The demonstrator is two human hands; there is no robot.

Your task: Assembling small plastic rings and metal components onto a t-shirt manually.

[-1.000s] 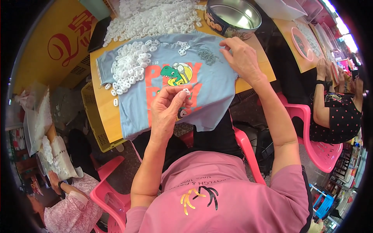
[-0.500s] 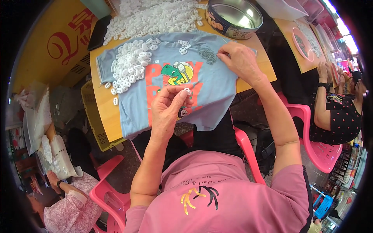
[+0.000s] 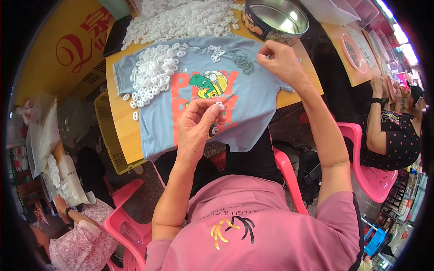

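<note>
My left hand (image 3: pixel 199 124) pinches a small white oval plastic piece with holes (image 3: pixel 220 105) between thumb and forefinger, above the print of a light blue T-shirt (image 3: pixel 153 128). The shirt lies spread over the table's near part. My right hand (image 3: pixel 281 63) hovers just right of a little heap of thin grey pieces (image 3: pixel 244 64), thumb and forefinger closed together; whatever they hold is too small to make out. A few white pieces (image 3: pixel 215 55) lie left of the grey heap. A larger pile of them (image 3: pixel 153 67) covers the shirt's left shoulder.
Across the back of the wooden table (image 3: pixel 122 135) spreads a big mass of white pieces (image 3: pixel 181 20), with a round metal tin (image 3: pixel 273 34) to its right. A dark flat object (image 3: pixel 118 36) lies at the left edge. Other people sit at both sides on pink chairs (image 3: pixel 373 180).
My right hand has risen slightly away from the grey heap, its fingers curling more. My left hand stays nearly still with the white piece.
</note>
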